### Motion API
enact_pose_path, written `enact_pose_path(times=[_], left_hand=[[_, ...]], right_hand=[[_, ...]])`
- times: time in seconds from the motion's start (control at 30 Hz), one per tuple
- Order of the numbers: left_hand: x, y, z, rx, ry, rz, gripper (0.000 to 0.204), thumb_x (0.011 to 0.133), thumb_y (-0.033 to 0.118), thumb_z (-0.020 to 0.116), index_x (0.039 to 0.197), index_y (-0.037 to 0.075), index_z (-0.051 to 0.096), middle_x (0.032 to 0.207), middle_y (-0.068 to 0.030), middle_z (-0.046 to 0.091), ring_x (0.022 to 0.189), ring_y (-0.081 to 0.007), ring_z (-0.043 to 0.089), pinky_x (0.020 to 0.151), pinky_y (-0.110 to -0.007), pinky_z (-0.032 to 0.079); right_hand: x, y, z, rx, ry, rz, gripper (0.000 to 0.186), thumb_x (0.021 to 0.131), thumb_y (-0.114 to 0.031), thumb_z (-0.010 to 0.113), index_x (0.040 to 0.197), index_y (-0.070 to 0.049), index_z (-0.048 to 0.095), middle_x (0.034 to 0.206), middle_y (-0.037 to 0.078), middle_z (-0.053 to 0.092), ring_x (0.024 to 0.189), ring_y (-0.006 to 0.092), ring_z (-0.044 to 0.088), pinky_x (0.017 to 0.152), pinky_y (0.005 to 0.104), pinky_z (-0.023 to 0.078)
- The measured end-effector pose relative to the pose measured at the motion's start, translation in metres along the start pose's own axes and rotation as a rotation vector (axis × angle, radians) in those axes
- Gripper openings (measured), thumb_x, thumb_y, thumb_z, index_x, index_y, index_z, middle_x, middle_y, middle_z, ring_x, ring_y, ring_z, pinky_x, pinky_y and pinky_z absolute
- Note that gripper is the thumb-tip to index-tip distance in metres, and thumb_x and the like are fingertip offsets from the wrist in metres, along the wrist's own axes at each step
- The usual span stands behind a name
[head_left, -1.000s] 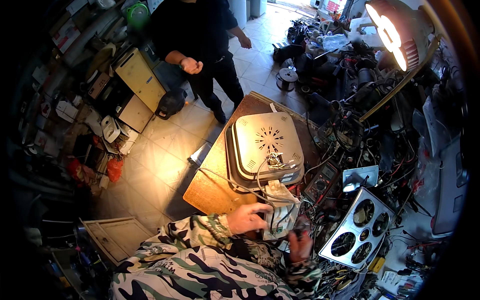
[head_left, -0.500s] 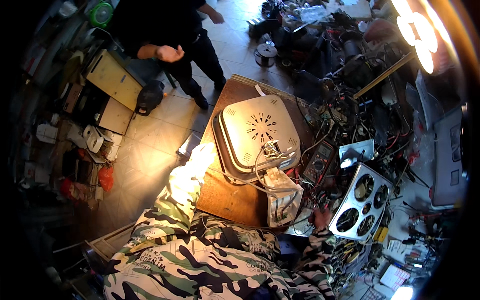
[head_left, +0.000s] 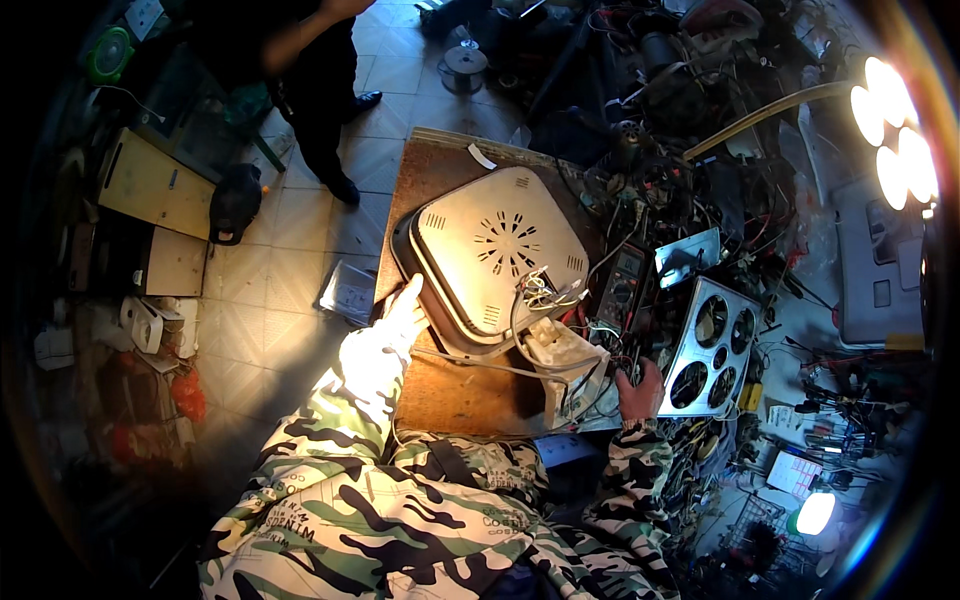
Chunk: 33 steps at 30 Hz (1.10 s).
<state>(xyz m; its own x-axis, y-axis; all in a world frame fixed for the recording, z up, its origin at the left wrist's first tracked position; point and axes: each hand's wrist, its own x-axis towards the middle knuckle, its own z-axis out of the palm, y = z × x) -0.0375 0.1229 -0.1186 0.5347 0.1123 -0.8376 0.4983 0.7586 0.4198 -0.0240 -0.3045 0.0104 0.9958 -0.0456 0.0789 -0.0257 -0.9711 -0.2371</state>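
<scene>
A cream square appliance [head_left: 480,225] with rounded corners and a slotted vent lies vent side up on a brown wooden board [head_left: 460,400]. A bundle of bare-ended wires [head_left: 545,292] comes out at its near right corner. Beside that corner stands a whitish plastic housing [head_left: 565,358] with cables over it. My left hand [head_left: 405,310], brightly lit, rests with stretched fingers against the appliance's left side. Right of the housing, my right hand [head_left: 641,390] is closed among dark wires; what it holds is hard to see. A multimeter [head_left: 622,285] lies just beyond it.
A silver panel with round openings [head_left: 712,345] stands right of my right hand. Tangled cables and parts [head_left: 690,190] fill the far right, under a lit lamp [head_left: 895,135]. Another person [head_left: 315,110] stands beyond the board, by a wire spool [head_left: 464,62]. Yellowish boxes [head_left: 160,185] stand at left.
The view has shifted, so the board and appliance sit further left and higher. My right hand shows more plainly beside the housing. The other person's hands have moved up toward the frame's edge.
</scene>
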Motion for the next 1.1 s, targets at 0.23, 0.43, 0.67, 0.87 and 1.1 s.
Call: enact_pose_path(times=[0.23,0.43,0.67,0.87,1.1], left_hand=[[0.006,0.011,-0.003,-0.088,-0.137,-0.028,0.085,0.089,0.049,0.068,0.151,0.005,0.03,0.155,-0.0176,0.034,0.141,-0.0322,0.036,0.116,-0.047,0.029],[0.004,0.013,-0.001,-0.123,-0.092,0.03,0.073,0.092,0.045,0.067,0.147,0.005,0.039,0.15,-0.0149,0.042,0.136,-0.0303,0.043,0.113,-0.045,0.032],[0.006,0.008,0.003,-0.195,-0.039,0.021,0.066,0.089,0.045,0.071,0.14,0.009,0.048,0.138,-0.0096,0.055,0.128,-0.0264,0.051,0.109,-0.048,0.036],[0.029,-0.006,-0.007,-0.238,-0.023,-0.015,0.044,0.095,0.037,0.065,0.131,0.012,0.055,0.127,-0.0075,0.062,0.115,-0.0234,0.061,0.098,-0.043,0.048],[0.019,-0.004,-0.009,-0.328,-0.035,0.036,0.032,0.097,0.029,0.062,0.124,0.011,0.057,0.124,-0.0066,0.063,0.111,-0.024,0.062,0.092,-0.044,0.049]], right_hand=[[0.014,-0.086,-0.027,0.245,0.126,-0.151,0.029,0.08,-0.008,0.072,0.105,0.003,0.065,0.102,0.02,0.065,0.092,0.0377,0.064,0.083,0.043,0.051],[0.045,-0.173,-0.035,0.183,0.144,-0.558,0.039,0.08,-0.008,0.072,0.116,0.004,0.062,0.118,0.022,0.061,0.113,0.0399,0.058,0.098,0.0456,0.046],[0.055,-0.235,-0.009,0.082,-0.119,-0.765,0.061,0.081,-0.025,0.075,0.128,0.007,0.053,0.134,0.023,0.052,0.126,0.0439,0.046,0.108,0.0573,0.034],[0.057,-0.231,0.018,-0.038,-0.243,-0.72,0.056,0.084,-0.026,0.07,0.127,0.006,0.052,0.129,0.022,0.052,0.125,0.0404,0.046,0.108,0.0573,0.032],[0.062,-0.238,0.019,-0.008,-0.248,-0.763,0.052,0.085,-0.024,0.069,0.125,0.005,0.054,0.128,0.023,0.052,0.124,0.0422,0.046,0.107,0.0571,0.033]])
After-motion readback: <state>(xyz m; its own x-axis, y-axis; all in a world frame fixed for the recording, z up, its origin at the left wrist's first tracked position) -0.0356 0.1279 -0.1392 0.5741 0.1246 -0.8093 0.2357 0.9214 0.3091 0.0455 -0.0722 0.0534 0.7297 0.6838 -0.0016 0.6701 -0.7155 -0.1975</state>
